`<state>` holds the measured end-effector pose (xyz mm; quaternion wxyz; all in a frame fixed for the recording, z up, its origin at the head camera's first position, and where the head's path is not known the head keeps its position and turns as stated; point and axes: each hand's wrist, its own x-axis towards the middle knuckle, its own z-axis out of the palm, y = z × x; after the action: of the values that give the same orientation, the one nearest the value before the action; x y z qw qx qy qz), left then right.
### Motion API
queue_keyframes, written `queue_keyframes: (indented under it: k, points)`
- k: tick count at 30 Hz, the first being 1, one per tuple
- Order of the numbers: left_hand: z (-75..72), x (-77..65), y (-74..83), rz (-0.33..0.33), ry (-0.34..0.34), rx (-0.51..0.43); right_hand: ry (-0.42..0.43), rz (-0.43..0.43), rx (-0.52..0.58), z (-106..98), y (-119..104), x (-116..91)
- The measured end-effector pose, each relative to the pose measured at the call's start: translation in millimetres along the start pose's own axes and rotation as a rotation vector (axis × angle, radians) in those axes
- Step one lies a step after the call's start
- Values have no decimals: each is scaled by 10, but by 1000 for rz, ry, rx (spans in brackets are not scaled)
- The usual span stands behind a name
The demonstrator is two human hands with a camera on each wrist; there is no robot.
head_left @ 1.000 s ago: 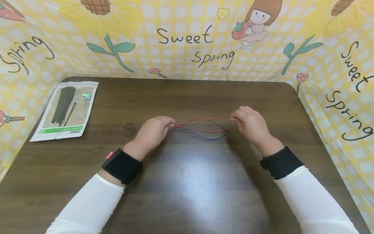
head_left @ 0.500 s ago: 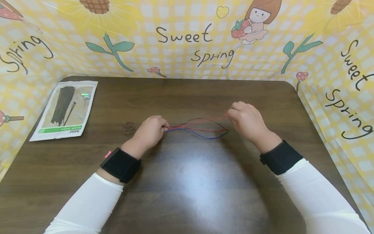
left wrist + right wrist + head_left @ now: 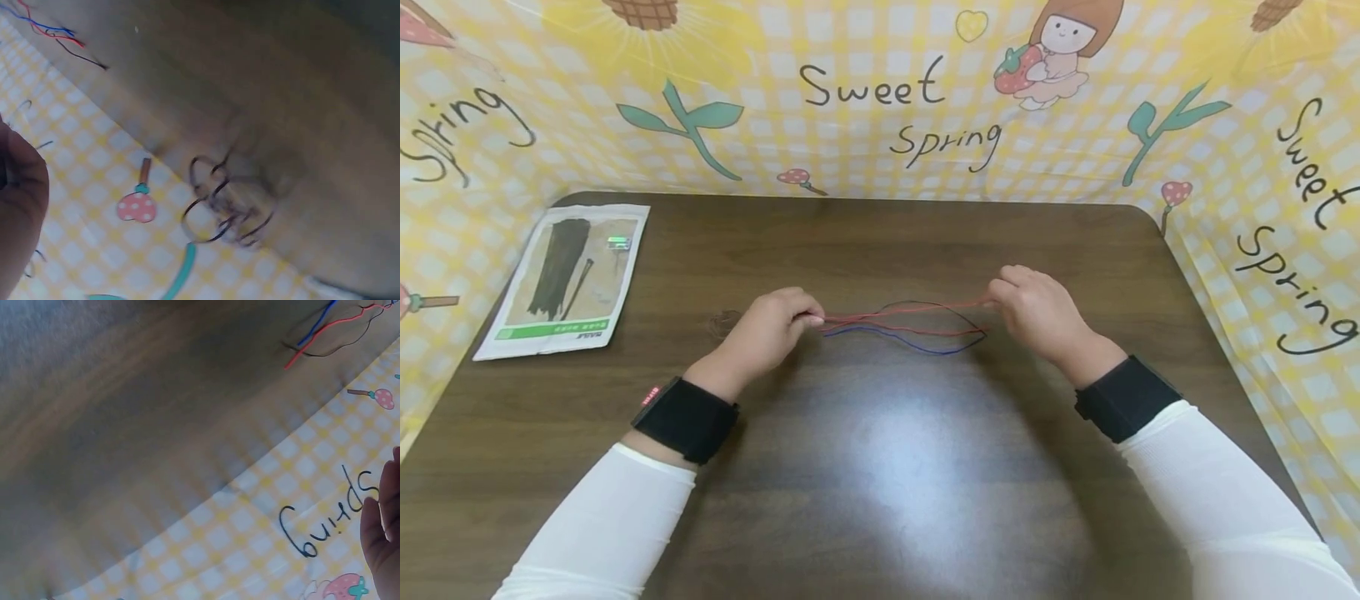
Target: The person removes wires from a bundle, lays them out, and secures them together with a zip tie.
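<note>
Between the two hands a thin red wire (image 3: 917,310) is stretched nearly straight across the table. My left hand (image 3: 769,327) pinches its left end, with thumb and fingertips together. At the other end, my right hand (image 3: 1033,315) pinches the wire in its fingertips. Just below it on the table lie a second red wire (image 3: 928,333), a bowed blue wire (image 3: 917,349) and a thin black wire (image 3: 958,315), their right ends meeting near the right hand. In the left wrist view the wire ends (image 3: 74,32) show at the top left.
A tangled loose coil of thin dark wire (image 3: 231,215) lies just beyond the left hand. A white packet (image 3: 561,283) with a green stripe sits at the table's back left. A yellow checked cloth (image 3: 865,175) hangs around the back and sides.
My left hand has shifted left and slightly away, its wire now straighter. The blue wire's left end now shows apart from that hand. My right hand has moved only slightly.
</note>
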<state>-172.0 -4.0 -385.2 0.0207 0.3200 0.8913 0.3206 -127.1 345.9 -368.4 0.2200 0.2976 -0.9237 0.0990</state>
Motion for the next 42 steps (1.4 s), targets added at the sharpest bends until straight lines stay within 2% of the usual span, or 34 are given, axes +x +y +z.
queue_keyframes:
  k: [4, 7, 12, 17, 22, 26, 29, 34, 38, 42]
  points:
    - [-30, -2, -60, -67, -13, -136, -49, 65, 103, 32, 13, -7]
    - [-31, 27, -82, -90, -38, -142, -97, 119, 147, 33, 17, -13]
    - [14, 99, -132, -60, -66, -66, -155, 168, 172, 79, 46, -30]
    - [57, 158, -180, -65, -82, -5, -176, 179, 169, 155, 91, -51]
    - [95, 211, -187, -50, -96, 79, -205, 157, 119, 248, 146, -58]
    - [134, 245, -187, -64, -123, 153, -249, 132, 58, 339, 175, -72]
    - [173, 266, -197, -76, -139, 202, -250, 99, 30, 391, 182, -83]
    - [244, 289, -197, -25, -124, 291, -235, 44, -10, 406, 180, -111]
    - [284, 302, -170, 23, -94, 356, -253, 42, -56, 391, 181, -145]
    - [300, 309, -141, 23, -93, 365, -270, 35, -101, 392, 177, -151]
